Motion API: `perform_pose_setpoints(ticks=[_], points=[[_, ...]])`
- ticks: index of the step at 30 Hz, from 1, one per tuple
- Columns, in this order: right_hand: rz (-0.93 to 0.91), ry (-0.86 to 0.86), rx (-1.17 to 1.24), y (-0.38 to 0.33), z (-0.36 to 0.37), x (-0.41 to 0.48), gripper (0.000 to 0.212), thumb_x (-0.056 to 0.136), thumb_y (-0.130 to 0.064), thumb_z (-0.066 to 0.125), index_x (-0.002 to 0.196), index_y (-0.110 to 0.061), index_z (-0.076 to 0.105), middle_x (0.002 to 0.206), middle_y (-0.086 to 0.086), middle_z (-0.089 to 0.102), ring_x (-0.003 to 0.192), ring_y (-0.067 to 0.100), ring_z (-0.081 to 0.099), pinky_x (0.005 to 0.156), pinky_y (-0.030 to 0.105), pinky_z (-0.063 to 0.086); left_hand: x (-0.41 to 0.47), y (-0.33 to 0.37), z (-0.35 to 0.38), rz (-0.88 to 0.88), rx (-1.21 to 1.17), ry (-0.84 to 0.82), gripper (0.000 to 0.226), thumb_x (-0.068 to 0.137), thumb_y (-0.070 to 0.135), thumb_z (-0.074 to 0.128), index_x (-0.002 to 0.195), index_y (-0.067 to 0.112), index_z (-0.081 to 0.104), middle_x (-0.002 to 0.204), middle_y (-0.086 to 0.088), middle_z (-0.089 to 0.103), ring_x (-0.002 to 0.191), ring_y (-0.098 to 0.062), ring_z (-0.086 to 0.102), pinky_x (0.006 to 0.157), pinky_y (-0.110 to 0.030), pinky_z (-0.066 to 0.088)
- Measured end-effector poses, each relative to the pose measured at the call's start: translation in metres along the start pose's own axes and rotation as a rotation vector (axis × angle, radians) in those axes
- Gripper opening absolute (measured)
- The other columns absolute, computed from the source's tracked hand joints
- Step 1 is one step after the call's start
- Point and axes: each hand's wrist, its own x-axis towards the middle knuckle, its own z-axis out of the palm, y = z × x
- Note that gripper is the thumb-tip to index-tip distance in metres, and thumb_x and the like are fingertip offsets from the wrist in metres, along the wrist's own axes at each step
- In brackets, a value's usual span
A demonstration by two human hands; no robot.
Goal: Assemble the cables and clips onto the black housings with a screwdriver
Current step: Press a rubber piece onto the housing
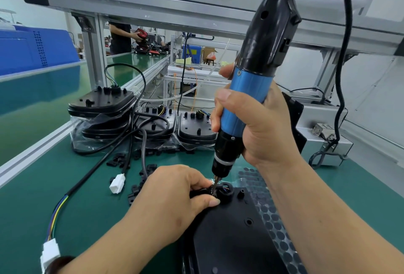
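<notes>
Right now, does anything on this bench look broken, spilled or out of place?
Nothing looks broken or spilled. The one untidy thing: small black clips lie scattered loose on the green mat in front of the stacked housings, with cables looping among them rather than laid straight.

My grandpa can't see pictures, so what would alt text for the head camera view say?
A right hand grips a blue electric screwdriver, tip down on a black housing, while the left hand pinches a small black cable part beside the tip. More housings, cables and clips lie behind on the green table.
</notes>
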Motion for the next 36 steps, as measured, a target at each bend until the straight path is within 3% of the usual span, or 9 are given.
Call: perform_pose_setpoints(ticks=[6,14,24,30,36], points=[[-0.002,-0.002,0.01,-0.0004,0.0008,-0.0001,0.026,0.078,-0.007,0.06,0.102,-0.009,0.052,0.056,0.001,0.052,0.046,0.019,0.052,0.051,0.031,0.048,0.0004,-0.0004,-0.0001,0.004,-0.002,-0.001,0.036,0.066,0.058,0.076,0.098,0.041,0.071,0.079,0.029,0.063,0.081,0.008,0.059,0.078,-0.014,0.049],[0.008,-0.002,0.002,-0.0008,0.0,-0.0004,0.019,0.076,-0.007,0.06,0.092,-0.008,0.049,0.056,0.005,0.052,0.045,0.022,0.051,0.051,0.033,0.047,0.0005,-0.0013,-0.0002,0.003,-0.009,-0.016,0.036,0.066,0.058,0.076,0.097,0.042,0.07,0.077,0.032,0.06,0.082,0.01,0.059,0.078,-0.01,0.048],[-0.013,-0.016,-0.008,-0.0006,0.0016,-0.0006,0.041,0.078,-0.006,0.061,0.118,-0.008,0.05,0.058,0.001,0.052,0.047,0.02,0.052,0.054,0.035,0.049,0.0008,-0.0022,0.0007,0.004,0.001,-0.024,0.038,0.068,0.058,0.075,0.102,0.041,0.07,0.078,0.031,0.059,0.084,0.01,0.058,0.08,-0.009,0.046],[-0.003,-0.004,0.016,-0.0004,-0.0001,-0.0002,0.028,0.076,-0.006,0.062,0.098,-0.008,0.045,0.058,0.005,0.05,0.045,0.02,0.051,0.051,0.033,0.048,0.0009,-0.0022,0.0008,0.004,0.003,-0.023,0.037,0.068,0.057,0.076,0.101,0.041,0.071,0.084,0.029,0.064,0.085,0.008,0.06,0.082,-0.014,0.049],[-0.021,-0.031,0.012,-0.0004,0.0013,-0.0005,0.033,0.069,-0.018,0.065,0.093,-0.008,0.045,0.058,0.002,0.052,0.045,0.021,0.052,0.051,0.034,0.047,0.0018,-0.0028,0.0005,0.003,-0.009,-0.026,0.035,0.066,0.057,0.077,0.097,0.041,0.07,0.078,0.029,0.061,0.082,0.009,0.06,0.081,-0.015,0.051]])
